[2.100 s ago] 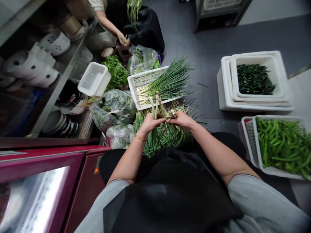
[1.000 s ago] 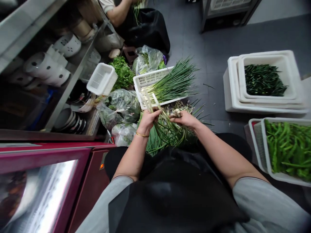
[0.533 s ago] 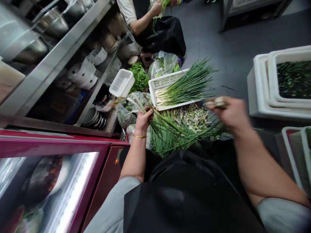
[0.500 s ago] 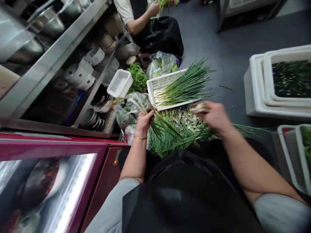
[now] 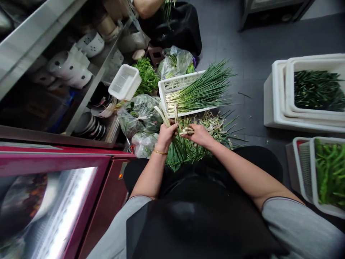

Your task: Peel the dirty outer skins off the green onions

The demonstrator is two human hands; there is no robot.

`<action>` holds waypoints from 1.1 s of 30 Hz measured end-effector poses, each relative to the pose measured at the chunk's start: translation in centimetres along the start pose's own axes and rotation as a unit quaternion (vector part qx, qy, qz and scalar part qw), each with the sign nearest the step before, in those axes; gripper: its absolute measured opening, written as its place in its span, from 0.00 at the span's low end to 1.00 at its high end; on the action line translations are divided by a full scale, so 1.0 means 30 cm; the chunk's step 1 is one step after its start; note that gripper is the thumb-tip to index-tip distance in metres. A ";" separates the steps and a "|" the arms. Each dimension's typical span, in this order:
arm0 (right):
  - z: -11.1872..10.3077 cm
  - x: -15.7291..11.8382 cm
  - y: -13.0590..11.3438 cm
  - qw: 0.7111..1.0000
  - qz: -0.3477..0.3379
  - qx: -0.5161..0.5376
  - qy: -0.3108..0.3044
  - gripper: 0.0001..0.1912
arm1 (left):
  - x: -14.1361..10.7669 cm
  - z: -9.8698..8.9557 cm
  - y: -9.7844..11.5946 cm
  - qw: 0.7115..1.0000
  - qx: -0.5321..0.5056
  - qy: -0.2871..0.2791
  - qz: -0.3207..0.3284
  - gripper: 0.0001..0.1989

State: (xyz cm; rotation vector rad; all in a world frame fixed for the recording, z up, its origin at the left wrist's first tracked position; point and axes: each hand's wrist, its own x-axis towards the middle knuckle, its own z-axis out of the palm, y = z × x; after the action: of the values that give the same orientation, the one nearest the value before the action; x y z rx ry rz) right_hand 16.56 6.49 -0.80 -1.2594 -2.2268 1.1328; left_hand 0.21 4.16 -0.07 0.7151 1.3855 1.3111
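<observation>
My left hand [image 5: 167, 135] is closed around a few scallions [image 5: 162, 114], their pale stems sticking up past the fingers. Close beside it, my right hand [image 5: 199, 135] grips a small bunch of scallions [image 5: 186, 131] by the pale root ends; their green tops are hard to trace. Below both hands spreads a loose heap of scallions [image 5: 176, 154], with peelings and trimmings [image 5: 212, 122] on its right. Just beyond lies a white slotted basket [image 5: 175, 85] holding scallions [image 5: 205, 86] laid side by side, white ends left.
Left of the basket are bagged vegetables [image 5: 140, 115], leafy greens [image 5: 147, 75] and a small white basket [image 5: 125, 81]. A metal shelf [image 5: 88, 84] and red-framed fridge [image 5: 107, 169] flank my left. White tubs [image 5: 277, 93] and green peppers [image 5: 330, 172] stand right. A co-worker's dark-covered lap [image 5: 178, 34] is ahead.
My right hand has swung left from over the trimmings, bringing its bunch right beside my left hand. My left hand still holds its scallions. The view has shifted slightly.
</observation>
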 end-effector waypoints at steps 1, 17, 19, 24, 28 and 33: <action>0.012 0.001 -0.004 0.999 -0.002 -0.033 -0.002 0.12 | 0.002 0.001 -0.006 1.000 -0.008 -0.001 -0.006 0.20; -0.052 0.037 0.031 0.999 -0.028 0.038 -0.025 0.06 | 0.015 -0.022 -0.082 0.983 -0.025 -0.155 -0.092 0.20; -0.065 0.043 0.030 0.987 0.009 0.163 0.001 0.10 | 0.011 -0.020 -0.092 0.976 0.001 -0.199 -0.088 0.22; -0.177 0.036 0.042 0.939 0.067 0.332 0.065 0.13 | 0.010 -0.059 -0.126 0.964 0.104 -0.235 -0.072 0.22; -0.288 -0.002 0.066 0.887 0.091 0.427 0.152 0.12 | 0.023 -0.116 -0.157 0.952 0.160 -0.244 -0.095 0.20; -0.394 -0.096 0.050 0.845 0.117 0.502 0.145 0.11 | 0.039 -0.168 -0.184 0.932 0.220 -0.278 -0.075 0.18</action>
State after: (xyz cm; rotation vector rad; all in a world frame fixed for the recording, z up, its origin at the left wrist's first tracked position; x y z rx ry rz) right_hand 26.34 10.13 5.63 -1.0911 -0.9615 1.7088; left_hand -3.57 2.40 -6.40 1.1553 1.2311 0.5983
